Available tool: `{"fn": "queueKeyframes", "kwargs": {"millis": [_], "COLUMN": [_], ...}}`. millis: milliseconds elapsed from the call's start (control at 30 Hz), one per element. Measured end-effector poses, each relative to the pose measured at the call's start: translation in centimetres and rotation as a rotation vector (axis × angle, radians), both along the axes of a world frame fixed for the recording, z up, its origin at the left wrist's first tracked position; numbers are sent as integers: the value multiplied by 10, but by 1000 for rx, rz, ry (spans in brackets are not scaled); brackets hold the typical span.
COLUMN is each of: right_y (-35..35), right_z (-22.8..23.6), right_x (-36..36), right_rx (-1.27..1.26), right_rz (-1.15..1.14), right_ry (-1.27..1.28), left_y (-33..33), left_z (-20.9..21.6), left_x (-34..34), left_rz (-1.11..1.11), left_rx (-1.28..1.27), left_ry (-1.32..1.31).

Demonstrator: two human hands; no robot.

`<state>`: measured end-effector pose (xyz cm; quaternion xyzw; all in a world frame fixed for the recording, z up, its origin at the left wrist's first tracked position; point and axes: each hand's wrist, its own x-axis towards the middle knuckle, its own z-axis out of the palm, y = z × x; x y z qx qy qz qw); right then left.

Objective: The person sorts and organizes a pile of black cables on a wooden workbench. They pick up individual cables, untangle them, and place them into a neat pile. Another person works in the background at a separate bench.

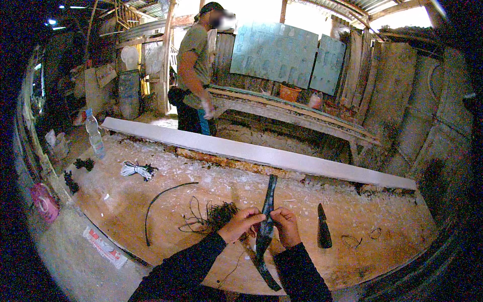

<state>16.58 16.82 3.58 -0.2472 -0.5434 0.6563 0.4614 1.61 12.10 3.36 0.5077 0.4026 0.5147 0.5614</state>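
Observation:
A long, flat, dark strip with greyish smears [264,236] runs upright through the middle of the view, its lower end bent toward the table's near edge. My left hand [243,225] pinches its left side, while my right hand [286,227] grips it from the right at nearly the same height. Left of my left hand lies a tangle of thin dark wire or cord [217,214]. Farther left a curved black rod or tube [153,202] rests on the wooden tabletop [171,226]. To the right of my right hand is a black tapered piece [324,229].
A long white board [251,152] spans the table's far edge. Plastic bottle [94,135], white cord bundle [135,170] and small black bundles [83,163] lie left. Thin wire loops [352,241] lie right. A person [195,65] stands beyond, beside a long bench [282,111].

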Motion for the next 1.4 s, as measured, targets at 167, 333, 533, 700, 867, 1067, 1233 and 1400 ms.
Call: {"fn": "queueKeyframes", "kwargs": {"millis": [167,333,533,700,867,1067,1233,1400], "right_y": [-2,-4,-5,-8,-3,-5,-7,-5], "right_z": [-5,-1,3,3,1,-3,-1,-1], "right_x": [-3,-3,-2,-3,-2,-2,-3,0], "right_rx": [16,-47,-8,-51,-27,-53,-125,-188], "right_rz": [17,16,39,-24,-30,-4,-8,57], "right_ry": [-36,14,49,29,47,3,56,94], "left_y": [5,6,3,0,4,0,0,1], "left_z": [-4,-5,1,-2,-7,-1,3,3], "left_x": [0,-1,0,-1,5,2,0,1], "left_rz": [169,108,73,17,-11,89,90,82], "left_rx": [90,-49,-90,-60,62,82,-41,-72], "left_ry": [89,-146,-204,-46,126,-1,-39,-117]}}
